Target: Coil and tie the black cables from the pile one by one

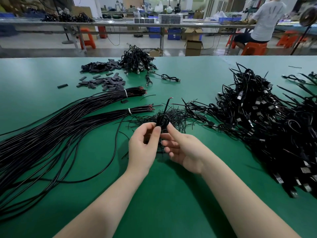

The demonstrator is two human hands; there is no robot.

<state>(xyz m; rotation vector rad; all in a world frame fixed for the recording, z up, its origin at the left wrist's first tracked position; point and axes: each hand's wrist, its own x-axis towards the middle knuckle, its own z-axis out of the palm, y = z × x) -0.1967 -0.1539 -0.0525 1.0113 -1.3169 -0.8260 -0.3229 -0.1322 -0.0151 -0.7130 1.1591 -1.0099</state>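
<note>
While the left hand (pixel 142 141) pinches a small coil (pixel 162 121) above the green table (pixel 171 194) to keep its loops together, the right hand (pixel 181 150), fingers loose and empty, reaches in, seemingly to tie it.

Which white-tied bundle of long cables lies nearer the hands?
The nearer bundle, tie beside the twist-tie pile; the other bundle lies farther back.

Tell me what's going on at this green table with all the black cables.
A person is coiling a black cable above the green table. The left hand pinches the small coil while the right hand works beside it, index finger against the loop. Loose twist ties lie just behind, untied cables on the left, finished coils on the right.
</note>
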